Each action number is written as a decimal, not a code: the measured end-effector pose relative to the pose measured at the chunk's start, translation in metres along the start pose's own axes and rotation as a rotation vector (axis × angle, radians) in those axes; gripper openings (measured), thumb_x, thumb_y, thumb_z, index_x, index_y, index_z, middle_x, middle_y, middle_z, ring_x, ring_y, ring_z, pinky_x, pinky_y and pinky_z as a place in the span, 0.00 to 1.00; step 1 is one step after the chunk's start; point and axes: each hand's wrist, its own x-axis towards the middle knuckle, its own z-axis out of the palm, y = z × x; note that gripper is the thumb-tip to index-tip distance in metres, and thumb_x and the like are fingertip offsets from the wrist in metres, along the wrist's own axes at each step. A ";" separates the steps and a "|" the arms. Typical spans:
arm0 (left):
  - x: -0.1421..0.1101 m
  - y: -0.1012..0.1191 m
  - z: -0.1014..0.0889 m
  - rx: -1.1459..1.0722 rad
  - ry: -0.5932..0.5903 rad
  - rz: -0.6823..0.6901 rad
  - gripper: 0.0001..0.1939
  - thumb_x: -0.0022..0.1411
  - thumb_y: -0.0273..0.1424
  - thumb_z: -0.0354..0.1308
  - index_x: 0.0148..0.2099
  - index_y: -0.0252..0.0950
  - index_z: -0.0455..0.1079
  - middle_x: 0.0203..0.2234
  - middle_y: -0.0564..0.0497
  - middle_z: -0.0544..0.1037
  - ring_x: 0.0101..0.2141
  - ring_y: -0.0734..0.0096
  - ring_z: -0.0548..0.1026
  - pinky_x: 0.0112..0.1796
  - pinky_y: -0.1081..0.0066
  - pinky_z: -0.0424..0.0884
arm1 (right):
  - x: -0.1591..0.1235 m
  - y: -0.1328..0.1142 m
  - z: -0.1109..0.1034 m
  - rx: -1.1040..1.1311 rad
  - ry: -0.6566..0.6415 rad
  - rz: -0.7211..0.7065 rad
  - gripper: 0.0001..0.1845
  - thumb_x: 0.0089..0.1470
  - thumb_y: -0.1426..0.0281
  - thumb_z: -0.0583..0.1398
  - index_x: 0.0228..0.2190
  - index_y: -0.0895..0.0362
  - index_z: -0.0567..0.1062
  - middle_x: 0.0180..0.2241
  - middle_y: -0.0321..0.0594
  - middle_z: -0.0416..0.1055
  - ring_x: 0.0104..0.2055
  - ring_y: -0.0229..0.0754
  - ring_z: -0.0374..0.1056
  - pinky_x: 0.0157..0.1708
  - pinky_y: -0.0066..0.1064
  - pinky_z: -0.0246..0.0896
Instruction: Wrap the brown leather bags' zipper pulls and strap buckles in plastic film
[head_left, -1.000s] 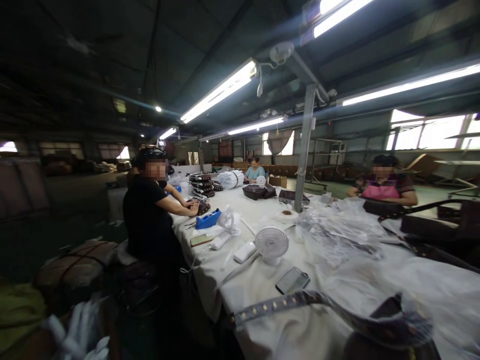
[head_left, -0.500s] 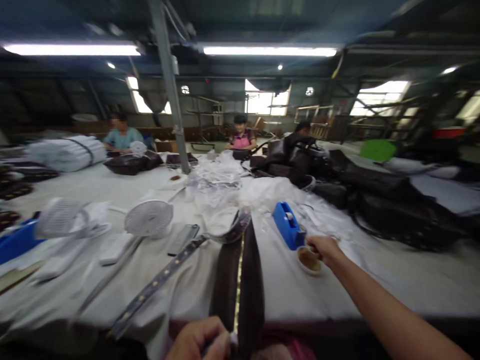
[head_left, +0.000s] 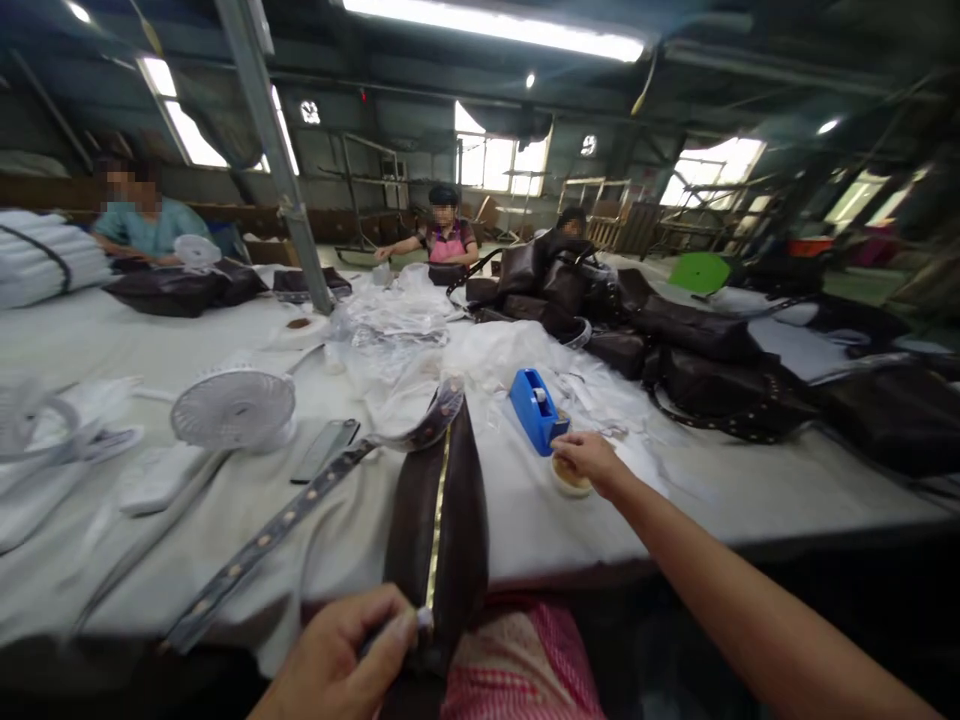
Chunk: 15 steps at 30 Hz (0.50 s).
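A dark brown handbag lies on the table with a gold zipper running along its top toward me. My left hand is closed on the bag's near end, thumb and fingers by a small whitish piece at the zipper's end. From the bag's far end a studded strap, wrapped in clear film, stretches to the left. My right hand has its fingers pinched together above a small round dish, close to the front of a blue tape dispenser. What lies between those fingertips is hidden.
White fan and phone lie left of the bag. Clear plastic bags fill the middle, and dark bags are heaped at right. A metal post rises ahead. Co-workers sit across the table.
The view has shifted right and tilted down, so things appear farther left and higher. My right hand has moved in over the dish, beside the dispenser. My left hand stays at the bag's near end.
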 end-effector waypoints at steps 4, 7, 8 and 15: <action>-0.002 0.018 0.000 -0.099 -0.034 -0.041 0.19 0.66 0.44 0.53 0.30 0.35 0.68 0.24 0.56 0.68 0.27 0.73 0.64 0.28 0.76 0.60 | -0.056 -0.042 0.031 0.083 -0.382 -0.219 0.06 0.56 0.68 0.64 0.35 0.58 0.79 0.30 0.35 0.75 0.30 0.36 0.69 0.31 0.26 0.64; -0.001 0.018 -0.003 -0.220 -0.075 -0.097 0.18 0.65 0.43 0.54 0.30 0.35 0.67 0.20 0.59 0.62 0.21 0.78 0.57 0.23 0.77 0.54 | -0.094 -0.080 0.047 0.040 -0.722 -0.642 0.06 0.57 0.68 0.63 0.31 0.58 0.80 0.29 0.36 0.75 0.32 0.37 0.70 0.33 0.26 0.64; -0.001 0.017 -0.004 -0.242 -0.089 -0.106 0.17 0.65 0.42 0.53 0.30 0.35 0.66 0.18 0.61 0.61 0.20 0.79 0.55 0.22 0.77 0.52 | -0.104 -0.091 0.052 0.016 -0.780 -0.750 0.06 0.57 0.69 0.63 0.31 0.58 0.80 0.28 0.36 0.75 0.31 0.36 0.69 0.32 0.26 0.63; 0.000 0.014 -0.011 -0.192 -0.138 -0.073 0.13 0.64 0.38 0.52 0.30 0.35 0.67 0.19 0.60 0.63 0.20 0.78 0.57 0.22 0.77 0.54 | -0.132 -0.133 0.071 -0.345 -0.812 -1.101 0.04 0.55 0.74 0.64 0.29 0.60 0.78 0.27 0.36 0.72 0.30 0.35 0.66 0.30 0.25 0.57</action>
